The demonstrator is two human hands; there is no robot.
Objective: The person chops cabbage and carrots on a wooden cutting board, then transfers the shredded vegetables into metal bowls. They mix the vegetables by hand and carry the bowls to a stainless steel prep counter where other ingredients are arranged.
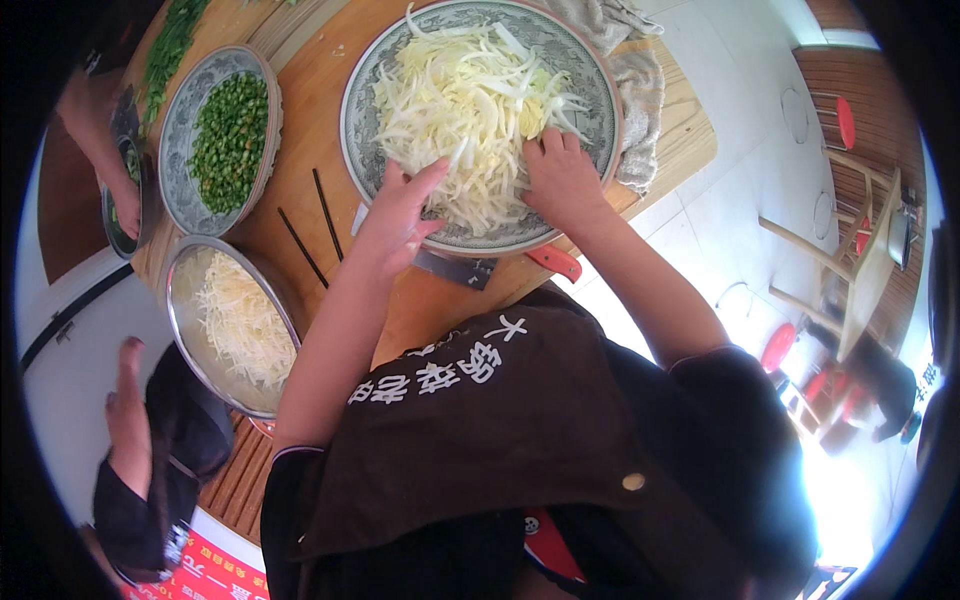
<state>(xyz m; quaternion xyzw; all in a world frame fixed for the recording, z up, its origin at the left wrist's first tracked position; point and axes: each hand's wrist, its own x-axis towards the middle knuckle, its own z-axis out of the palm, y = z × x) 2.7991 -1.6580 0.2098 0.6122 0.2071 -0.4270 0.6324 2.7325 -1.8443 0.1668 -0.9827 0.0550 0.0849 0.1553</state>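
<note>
A large patterned plate [360, 127] holds a heap of shredded cabbage [465, 112]. My left hand [401, 214] is at the plate's near left rim, fingers spread against the edge of the heap. At the right side of the heap, my right hand [562, 176] has its fingers curled down into the shreds; whether it grips any is hidden. Partly under the plate lies a cleaver, its blade [457, 268] and red handle [555, 262] showing. Two dark chopsticks [328, 214] rest on the wooden table [420, 319] left of my left hand.
A patterned bowl [174, 161] of chopped green vegetables and a steel bowl [180, 300] of pale shreds stand at the left. A cloth [641, 112] lies at the right edge. Another person's hand [127, 210] reaches into a bowl at far left; a further person's hand [127, 412] is below it.
</note>
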